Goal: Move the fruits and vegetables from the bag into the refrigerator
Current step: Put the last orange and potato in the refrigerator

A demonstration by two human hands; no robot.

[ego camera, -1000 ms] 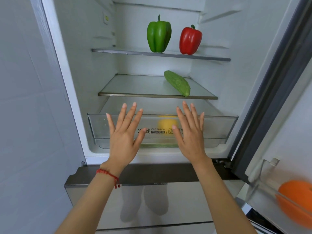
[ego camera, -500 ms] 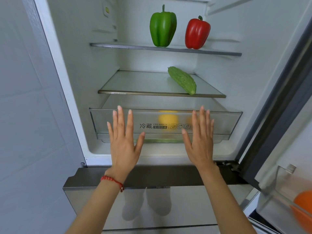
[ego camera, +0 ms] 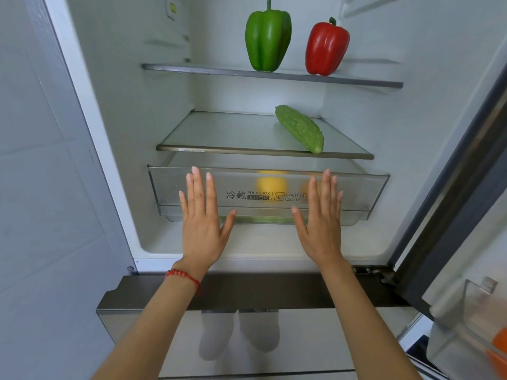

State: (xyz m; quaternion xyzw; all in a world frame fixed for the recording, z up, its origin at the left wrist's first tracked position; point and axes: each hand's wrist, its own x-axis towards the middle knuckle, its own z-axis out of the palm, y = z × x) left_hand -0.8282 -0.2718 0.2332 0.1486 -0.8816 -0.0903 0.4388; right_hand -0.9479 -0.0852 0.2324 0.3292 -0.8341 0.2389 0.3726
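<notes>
The refrigerator stands open. A green pepper (ego camera: pixel 268 41) and a red pepper (ego camera: pixel 326 48) stand on the top shelf (ego camera: pixel 192 69). A bumpy green gourd (ego camera: pixel 300 128) lies on the glass shelf (ego camera: pixel 214 138) below. Under it sits the clear crisper drawer (ego camera: pixel 365 193), with a yellow fruit (ego camera: pixel 271 185) blurred behind its front. My left hand (ego camera: pixel 203 223) and my right hand (ego camera: pixel 321 220) lie flat against the drawer front, fingers straight and pointing up, holding nothing. The bag is out of sight.
The open fridge door (ego camera: pixel 450 204) stands at the right; its clear door bin (ego camera: pixel 463 333) holds something orange (ego camera: pixel 499 349). A closed lower drawer (ego camera: pixel 274 338) is below my arms. A grey tiled wall (ego camera: pixel 35 187) bounds the left.
Both hands moved apart and forward onto the drawer front, and the drawer slid back into the fridge. The view tilted up slightly.
</notes>
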